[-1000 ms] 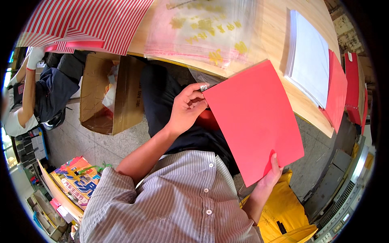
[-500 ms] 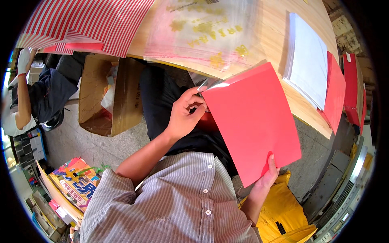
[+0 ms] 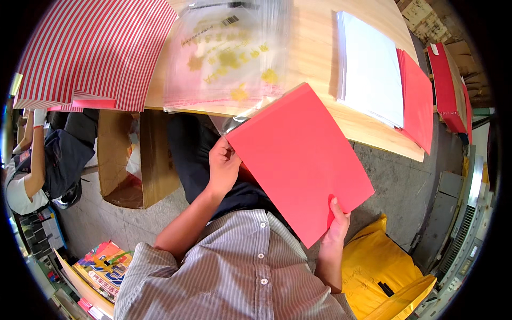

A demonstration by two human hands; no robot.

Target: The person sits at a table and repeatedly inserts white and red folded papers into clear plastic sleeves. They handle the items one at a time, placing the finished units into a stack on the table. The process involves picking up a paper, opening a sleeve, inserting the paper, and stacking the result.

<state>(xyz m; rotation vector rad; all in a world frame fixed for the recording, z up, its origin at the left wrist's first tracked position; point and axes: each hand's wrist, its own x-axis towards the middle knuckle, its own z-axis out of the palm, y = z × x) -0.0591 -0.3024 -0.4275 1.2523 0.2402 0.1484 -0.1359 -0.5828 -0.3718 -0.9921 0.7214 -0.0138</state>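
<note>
A pale wooden tabletop (image 3: 314,64) beyond both hands, grey floor below.
On the tabletop, ahead and to the left of the person's left hand (image 3: 224,168), lies a pile of red-and-white striped sheets (image 3: 106,48), its near edge at the table's edge; straight ahead of that hand lies a stack of clear plastic bags (image 3: 224,58) with yellow printing; ahead and slightly right of the right hand (image 3: 337,224) is a stack of white paper (image 3: 370,69), with red sheets (image 3: 417,101) showing along its right side. On the grey floor (image 3: 133,226), left of the left hand, stands an open cardboard box (image 3: 160,176).
</note>
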